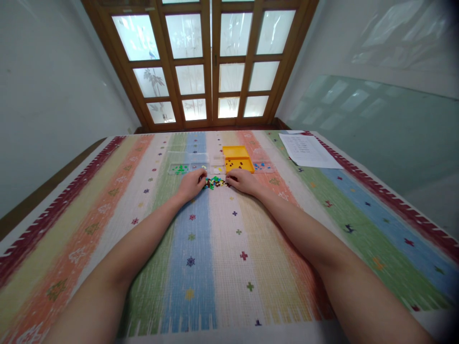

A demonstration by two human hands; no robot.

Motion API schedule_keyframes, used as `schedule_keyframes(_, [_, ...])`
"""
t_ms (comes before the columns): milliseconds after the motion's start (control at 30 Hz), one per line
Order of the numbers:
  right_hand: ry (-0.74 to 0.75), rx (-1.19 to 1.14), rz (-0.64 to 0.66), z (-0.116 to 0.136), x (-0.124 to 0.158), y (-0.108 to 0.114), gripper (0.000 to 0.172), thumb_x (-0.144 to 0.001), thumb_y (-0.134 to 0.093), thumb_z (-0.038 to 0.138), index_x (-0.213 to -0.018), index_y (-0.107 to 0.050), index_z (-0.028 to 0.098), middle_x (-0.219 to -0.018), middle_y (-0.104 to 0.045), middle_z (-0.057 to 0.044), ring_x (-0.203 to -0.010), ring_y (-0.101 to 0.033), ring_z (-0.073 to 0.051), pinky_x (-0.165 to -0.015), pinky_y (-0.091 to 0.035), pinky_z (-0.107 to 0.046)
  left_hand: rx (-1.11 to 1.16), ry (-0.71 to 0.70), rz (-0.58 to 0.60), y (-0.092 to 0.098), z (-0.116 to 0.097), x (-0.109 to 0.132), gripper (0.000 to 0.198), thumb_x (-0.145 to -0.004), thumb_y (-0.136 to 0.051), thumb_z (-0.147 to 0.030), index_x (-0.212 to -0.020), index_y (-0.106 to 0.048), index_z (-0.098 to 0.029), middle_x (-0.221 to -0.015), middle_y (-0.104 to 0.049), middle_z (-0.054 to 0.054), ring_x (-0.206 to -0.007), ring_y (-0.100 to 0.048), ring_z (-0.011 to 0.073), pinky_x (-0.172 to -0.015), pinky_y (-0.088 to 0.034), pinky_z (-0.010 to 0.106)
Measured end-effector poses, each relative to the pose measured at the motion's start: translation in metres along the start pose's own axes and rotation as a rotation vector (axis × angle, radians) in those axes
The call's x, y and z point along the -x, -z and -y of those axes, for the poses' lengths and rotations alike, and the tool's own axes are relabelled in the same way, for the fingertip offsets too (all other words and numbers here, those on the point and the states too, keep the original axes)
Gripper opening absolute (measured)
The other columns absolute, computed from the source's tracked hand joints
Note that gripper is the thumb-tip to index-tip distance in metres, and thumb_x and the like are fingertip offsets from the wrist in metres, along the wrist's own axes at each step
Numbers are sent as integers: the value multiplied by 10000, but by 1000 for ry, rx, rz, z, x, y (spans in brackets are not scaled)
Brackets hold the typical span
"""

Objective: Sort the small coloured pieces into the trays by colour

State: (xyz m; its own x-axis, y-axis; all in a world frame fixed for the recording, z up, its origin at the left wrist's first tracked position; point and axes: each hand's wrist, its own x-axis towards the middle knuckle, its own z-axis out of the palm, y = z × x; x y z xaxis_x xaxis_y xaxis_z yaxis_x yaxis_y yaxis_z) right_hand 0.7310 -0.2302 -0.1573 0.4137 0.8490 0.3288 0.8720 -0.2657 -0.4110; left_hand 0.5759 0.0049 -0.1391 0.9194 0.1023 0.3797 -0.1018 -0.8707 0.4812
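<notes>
A small heap of mixed coloured beads [215, 182] lies on the striped cloth [215, 248] far out in front of me. My left hand [192, 184] rests at the heap's left edge, fingers curled and pinched at the beads. At the right edge my right hand [243, 181] does the same. What either pinch holds is too small to see. Just behind the heap stand a yellow tray [237, 154] with dark beads, a clear tray [186, 162] with green beads to its left, and a clear tray [264, 166] with blue beads to its right.
A printed sheet of paper [307, 150] lies at the far right of the table. Wooden glazed doors [211, 62] stand behind the table's far edge. A glass panel [376, 129] runs along the right side.
</notes>
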Motion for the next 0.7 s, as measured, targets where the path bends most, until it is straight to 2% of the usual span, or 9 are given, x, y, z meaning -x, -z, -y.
schedule_keyframes(233, [29,5,2,-3,-1,-2,188,-1020,-579,262,-952,-744,203,-951,-748,-57,-884,-640,-210,-785,-406,-291,265,229,-241,-4,37,-9,131,-841,-580,-223,-910,-687,-195,-757,-664,-1,-694,-593,157,-695,-449,267])
schedule_keyframes(433, [23,4,2,-4,-1,-3,186,-1024,-583,267,-948,-742,208,-952,-748,-57,-886,-636,-212,-791,-405,-290,519,387,-297,-9,54,-14,178,-816,-622,-271,-949,-703,-186,-783,-705,15,-624,-590,129,-597,-467,225])
schedule_keyframes(533, [30,0,-4,-5,0,-3,188,-1023,-584,270,-944,-744,209,-946,-745,-53,-883,-634,-210,-788,-404,-290,631,415,-319,-9,52,-14,215,-828,-646,-292,-993,-708,-169,-888,-762,51,-578,-573,108,-553,-468,218])
schedule_keyframes(700, [35,-1,-14,-6,-1,-5,182,-1016,-589,267,-961,-754,213,-952,-745,-53,-887,-632,-208,-795,-408,-293,716,448,-301,-6,46,-12,403,-875,-624,-293,-1251,-689,-163,-1187,-779,104,-505,-508,56,-522,-451,218])
